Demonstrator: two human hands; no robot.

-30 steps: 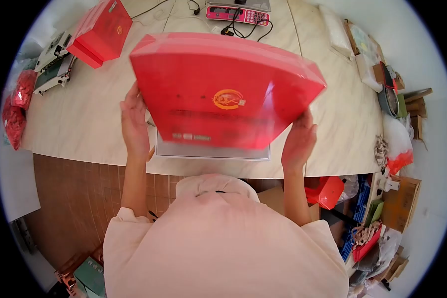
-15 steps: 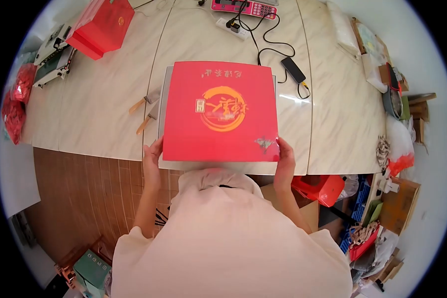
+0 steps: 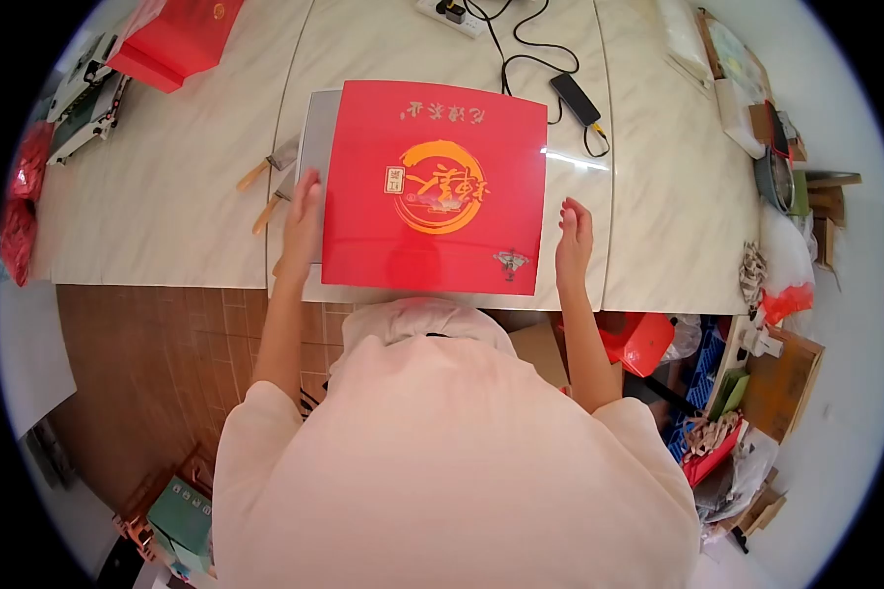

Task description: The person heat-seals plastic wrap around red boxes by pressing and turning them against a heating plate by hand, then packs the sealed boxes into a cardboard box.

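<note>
Red and glossy, a wide box (image 3: pixel 434 187) lies flat near the front edge of the pale marbled table (image 3: pixel 187 206), its printed face up, with a gold ring design in the middle and the lettering upside down from the wearer's side. It covers most of a grey panel (image 3: pixel 315 137), which shows along the box's left side.

The left hand (image 3: pixel 303 221) is open, fingers pointing away from the body, just beside the box's left edge and over the panel; whether it touches the box I cannot tell. The right hand (image 3: pixel 574 240) is open too, palm turned inward, apart from the box's right edge, holding nothing.

To the left of the panel lie two scrapers (image 3: pixel 268 214) with wooden handles. Beyond the box's far right corner sits a black adapter (image 3: pixel 576 98) with its cable, and further back is a white power strip (image 3: pixel 450 17). Another red box stands at the far left
</note>
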